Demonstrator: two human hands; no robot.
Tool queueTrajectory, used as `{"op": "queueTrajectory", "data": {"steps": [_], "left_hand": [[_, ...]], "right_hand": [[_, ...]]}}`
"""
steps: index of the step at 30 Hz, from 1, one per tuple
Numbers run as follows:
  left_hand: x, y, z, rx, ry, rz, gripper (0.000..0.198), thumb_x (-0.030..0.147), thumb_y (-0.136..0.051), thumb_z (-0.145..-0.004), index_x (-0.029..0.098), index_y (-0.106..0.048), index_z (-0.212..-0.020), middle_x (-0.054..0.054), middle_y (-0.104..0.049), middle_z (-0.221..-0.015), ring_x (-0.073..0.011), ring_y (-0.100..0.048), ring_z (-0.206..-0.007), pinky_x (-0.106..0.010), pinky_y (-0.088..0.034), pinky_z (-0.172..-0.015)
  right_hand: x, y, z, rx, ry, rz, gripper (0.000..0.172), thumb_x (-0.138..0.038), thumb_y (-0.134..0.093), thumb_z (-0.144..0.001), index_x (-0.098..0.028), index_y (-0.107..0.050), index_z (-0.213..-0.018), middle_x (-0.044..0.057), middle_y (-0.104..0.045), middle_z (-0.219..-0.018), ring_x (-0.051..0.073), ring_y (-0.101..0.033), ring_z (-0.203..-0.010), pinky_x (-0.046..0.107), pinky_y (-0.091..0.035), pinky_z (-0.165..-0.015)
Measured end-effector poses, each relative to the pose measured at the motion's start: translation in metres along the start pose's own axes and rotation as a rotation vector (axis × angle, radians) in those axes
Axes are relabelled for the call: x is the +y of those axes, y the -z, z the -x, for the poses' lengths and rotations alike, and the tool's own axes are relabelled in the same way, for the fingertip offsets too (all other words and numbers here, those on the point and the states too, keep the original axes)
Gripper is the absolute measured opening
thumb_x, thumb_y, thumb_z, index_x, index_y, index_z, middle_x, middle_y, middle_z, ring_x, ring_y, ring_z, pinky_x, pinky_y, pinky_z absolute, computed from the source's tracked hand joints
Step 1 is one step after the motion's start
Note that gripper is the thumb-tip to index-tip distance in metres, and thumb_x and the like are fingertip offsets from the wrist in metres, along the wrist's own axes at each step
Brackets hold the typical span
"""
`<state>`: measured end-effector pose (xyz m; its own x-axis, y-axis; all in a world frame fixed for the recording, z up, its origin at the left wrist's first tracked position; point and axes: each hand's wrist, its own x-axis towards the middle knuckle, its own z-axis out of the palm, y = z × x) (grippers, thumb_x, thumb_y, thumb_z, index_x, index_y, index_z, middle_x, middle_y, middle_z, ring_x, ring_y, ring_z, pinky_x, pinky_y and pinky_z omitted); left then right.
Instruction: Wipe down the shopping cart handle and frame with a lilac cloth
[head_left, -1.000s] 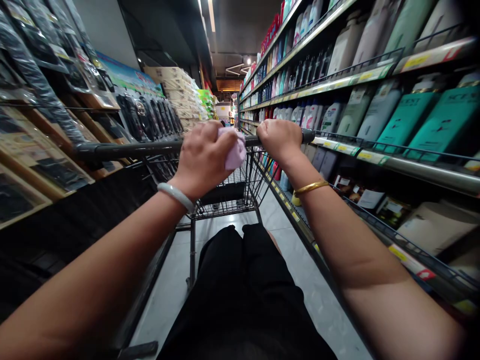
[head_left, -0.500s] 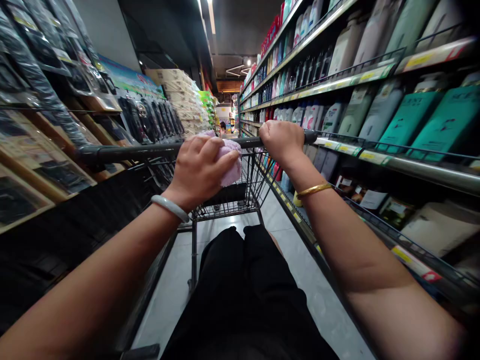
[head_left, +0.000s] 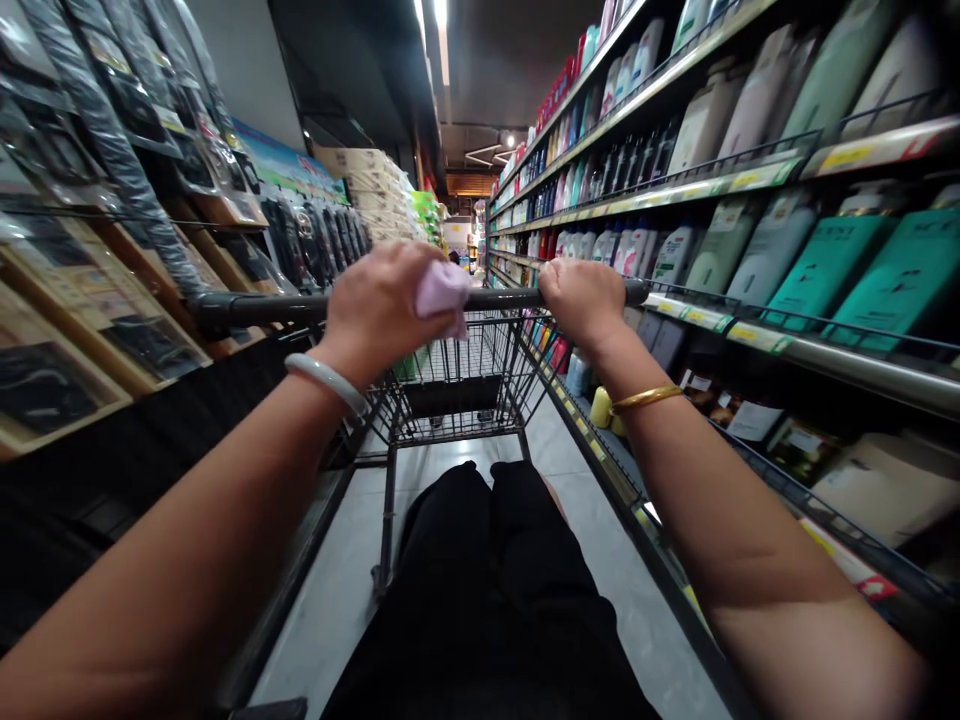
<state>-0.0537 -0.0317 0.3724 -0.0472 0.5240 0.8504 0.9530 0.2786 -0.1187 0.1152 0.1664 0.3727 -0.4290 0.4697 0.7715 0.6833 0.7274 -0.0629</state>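
A dark shopping cart handle runs across the view at mid-height. My right hand is closed around its right part. Further left, my left hand grips a crumpled light-purple cloth, held against the handle; motion blurs its fingers a little. Below and beyond the handle is the wire basket of the shopping cart. A pale bangle is on my left wrist and a gold bangle on my right.
Shelves of pump bottles line the right side close to my arm. At the left are boxed and hanging packaged goods. Stacked cartons stand farther along that side. Grey floor runs ahead between them.
My left hand has slid left along the handle with the cloth, which now shows at its right side. My right hand keeps its grip. The view has shifted slightly.
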Motion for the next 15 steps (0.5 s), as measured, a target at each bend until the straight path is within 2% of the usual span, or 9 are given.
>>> {"op": "queueTrajectory", "data": {"steps": [2,4,7,10,13,15], "left_hand": [[-0.013,0.006,-0.005,0.018,0.175,0.000,0.050,0.045,-0.076,-0.081,0.025,-0.066,-0.126,-0.005,-0.068,-0.110,-0.0198,-0.055,-0.088,-0.035,-0.047,-0.078],[-0.018,0.008,-0.005,0.029,0.225,-0.019,0.046,0.046,-0.075,-0.082,0.024,-0.067,-0.121,-0.004,-0.068,-0.105,-0.0191,-0.054,-0.084,-0.034,-0.046,-0.076],[-0.005,0.003,0.000,0.037,0.123,-0.018,0.044,0.046,-0.075,-0.081,0.023,-0.067,-0.118,-0.007,-0.068,-0.108,-0.0224,-0.059,-0.094,-0.036,-0.048,-0.080],[0.023,-0.010,0.008,0.100,0.047,-0.013,0.048,0.048,-0.076,-0.081,0.023,-0.066,-0.121,-0.010,-0.067,-0.113,-0.0273,-0.061,-0.102,-0.040,-0.051,-0.085],[0.043,-0.021,0.012,0.156,-0.048,-0.042,0.036,0.041,-0.067,-0.090,0.027,-0.067,-0.123,-0.012,-0.064,-0.123,-0.0298,-0.060,-0.109,-0.044,-0.051,-0.091],[0.042,-0.021,0.011,0.149,-0.087,-0.030,0.033,0.038,-0.063,-0.093,0.028,-0.067,-0.125,-0.011,-0.064,-0.127,-0.0298,-0.060,-0.111,-0.045,-0.052,-0.093]], "right_hand": [[0.001,0.002,0.000,-0.021,0.010,0.033,0.052,-0.036,-0.029,-0.102,-0.017,-0.077,-0.101,0.015,-0.079,-0.104,0.026,-0.070,-0.089,0.034,-0.036,-0.068],[0.000,0.005,-0.001,-0.055,0.032,0.071,0.051,-0.034,-0.029,-0.102,-0.017,-0.078,-0.101,0.015,-0.080,-0.105,0.026,-0.071,-0.090,0.034,-0.034,-0.067],[-0.009,0.010,-0.002,-0.098,0.125,0.143,0.048,-0.029,-0.033,-0.100,-0.015,-0.078,-0.101,0.016,-0.080,-0.105,0.026,-0.072,-0.092,0.034,-0.032,-0.065],[-0.028,0.013,0.001,-0.101,0.231,0.149,0.050,-0.030,-0.032,-0.102,-0.015,-0.079,-0.102,0.015,-0.080,-0.105,0.025,-0.072,-0.092,0.033,-0.030,-0.064],[-0.044,0.010,0.006,-0.094,0.213,0.082,0.057,-0.036,-0.026,-0.106,-0.017,-0.080,-0.102,0.013,-0.081,-0.103,0.023,-0.072,-0.088,0.032,-0.029,-0.063],[-0.049,0.007,0.009,-0.070,0.172,0.060,0.061,-0.038,-0.024,-0.107,-0.017,-0.081,-0.099,0.013,-0.081,-0.100,0.022,-0.072,-0.085,0.032,-0.029,-0.063]]}}
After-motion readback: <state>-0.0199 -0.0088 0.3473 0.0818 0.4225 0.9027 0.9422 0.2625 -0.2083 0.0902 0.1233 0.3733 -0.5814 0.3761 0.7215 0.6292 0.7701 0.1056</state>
